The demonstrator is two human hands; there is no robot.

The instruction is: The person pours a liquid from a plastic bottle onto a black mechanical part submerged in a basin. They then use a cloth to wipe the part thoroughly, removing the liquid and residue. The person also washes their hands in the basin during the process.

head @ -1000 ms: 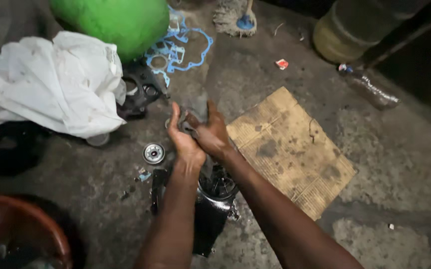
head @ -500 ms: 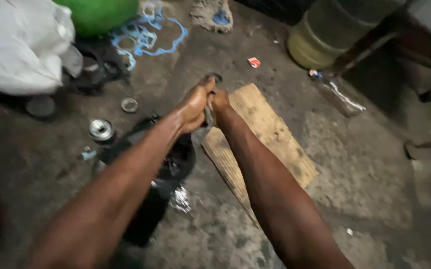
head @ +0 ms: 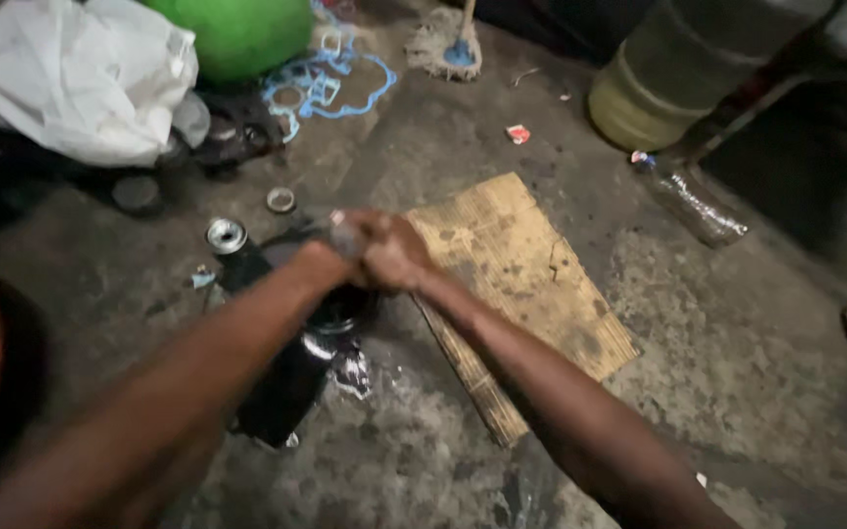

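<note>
While both hands meet above the dark engine part point(head: 291, 377) on the floor point(head: 737, 392), the left hand point(head: 330, 257) and the right hand point(head: 389, 253) press together, fingers folded around each other. A small grey scrap shows at the knuckles, but motion blur hides whether either hand actually grasps it; it cannot be told for certain. The engine part lies at 6 o'clock from the hands, black and oily, one end directly under the wrists. A stained cardboard sheet point(head: 531, 284) lies at 3 o'clock, touching the part's side. At 9 o'clock sits a round metal bearing point(head: 226, 235), with a smaller ring point(head: 281, 200) at 10 o'clock. A blue gasket point(head: 321, 78), a green ball point(head: 237, 34) and a white plastic bag point(head: 71, 78) lie at 11 o'clock.

Judged progress: the part is already stripped, with loose pieces set aside; the hands appear to be mid-wipe, with the part itself untouched.
</note>
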